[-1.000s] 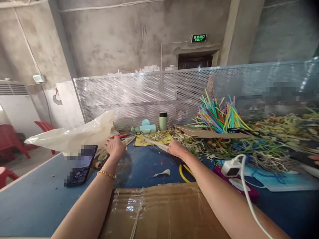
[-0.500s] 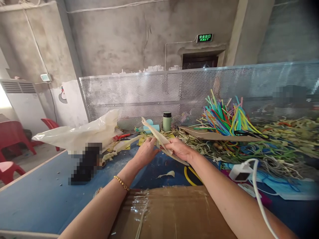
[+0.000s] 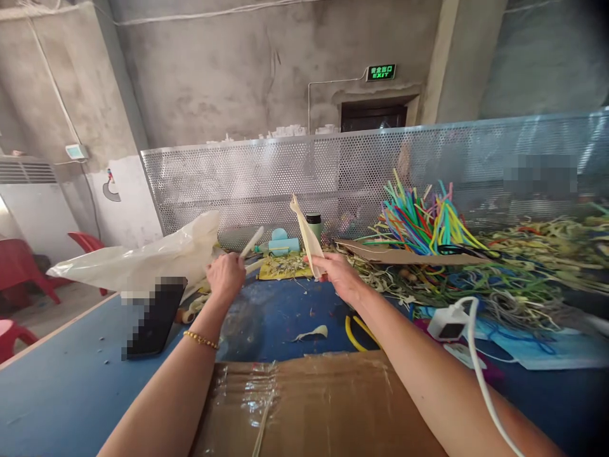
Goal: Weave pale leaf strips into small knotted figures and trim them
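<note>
My right hand (image 3: 337, 273) pinches a broad cream corn husk (image 3: 308, 231) near its lower end; its pointed tip rises up and left, partly in front of a green lidded bottle (image 3: 314, 223). Farther left, my left hand (image 3: 226, 276) is closed, and a narrow pale husk strip (image 3: 253, 241) sticks out of it toward the upper right. The two hands are well apart above the blue table (image 3: 280, 311). Below them a small curled husk scrap (image 3: 311, 333) lies on the tabletop.
A brown cardboard box (image 3: 328, 406) stands right in front of me. Clear plastic sheeting (image 3: 143, 254) and a black phone (image 3: 155, 324) lie left. Colourful pipe cleaners (image 3: 423, 222), husk scraps (image 3: 537, 247) and a white charger with cable (image 3: 450, 322) are right. A perforated metal screen (image 3: 266, 184) runs behind.
My hands have parted: the left went left with a narrow strip, while the right keeps the wider husk, now more upright. The view has shifted slightly right.
</note>
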The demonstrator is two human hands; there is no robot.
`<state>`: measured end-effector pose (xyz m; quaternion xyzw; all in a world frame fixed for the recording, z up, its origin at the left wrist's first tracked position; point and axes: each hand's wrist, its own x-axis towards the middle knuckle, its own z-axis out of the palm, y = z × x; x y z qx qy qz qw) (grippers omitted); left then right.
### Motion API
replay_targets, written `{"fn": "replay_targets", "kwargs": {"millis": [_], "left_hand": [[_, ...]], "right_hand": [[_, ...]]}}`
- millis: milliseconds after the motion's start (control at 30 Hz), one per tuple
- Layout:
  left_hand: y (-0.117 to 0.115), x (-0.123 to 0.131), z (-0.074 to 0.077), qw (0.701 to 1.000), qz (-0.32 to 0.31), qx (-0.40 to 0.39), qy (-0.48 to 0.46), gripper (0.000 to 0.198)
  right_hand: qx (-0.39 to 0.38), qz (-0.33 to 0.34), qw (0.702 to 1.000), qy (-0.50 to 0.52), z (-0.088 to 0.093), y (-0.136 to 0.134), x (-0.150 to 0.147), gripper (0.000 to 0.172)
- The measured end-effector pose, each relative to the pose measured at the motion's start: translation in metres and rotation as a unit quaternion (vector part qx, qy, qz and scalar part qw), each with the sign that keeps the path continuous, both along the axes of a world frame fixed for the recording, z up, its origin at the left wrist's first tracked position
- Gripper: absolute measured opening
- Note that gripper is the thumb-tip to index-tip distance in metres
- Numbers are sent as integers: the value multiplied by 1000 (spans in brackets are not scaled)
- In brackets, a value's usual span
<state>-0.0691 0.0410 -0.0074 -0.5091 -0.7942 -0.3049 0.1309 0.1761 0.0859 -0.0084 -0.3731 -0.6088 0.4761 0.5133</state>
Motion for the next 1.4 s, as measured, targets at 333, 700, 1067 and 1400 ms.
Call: {"fn": "replay_targets", "kwargs": {"millis": [333, 700, 1067, 1400], "left_hand": [[-5, 55, -8, 917, -310, 26, -248, 45], [-4, 69, -16, 795, -386, 65, -463, 29], [5, 63, -23, 851, -358, 90, -374, 24], [-4, 76, -25, 870, -418, -15, -262, 28]], "right_hand": [[-14, 111, 993, -24, -3, -21, -17, 18], [87, 53, 979, -176, -11, -23, -28, 25], [62, 38, 969, -235, -10, -18, -23, 24], [141, -135, 980, -43, 7, 1, -3, 13]]}}
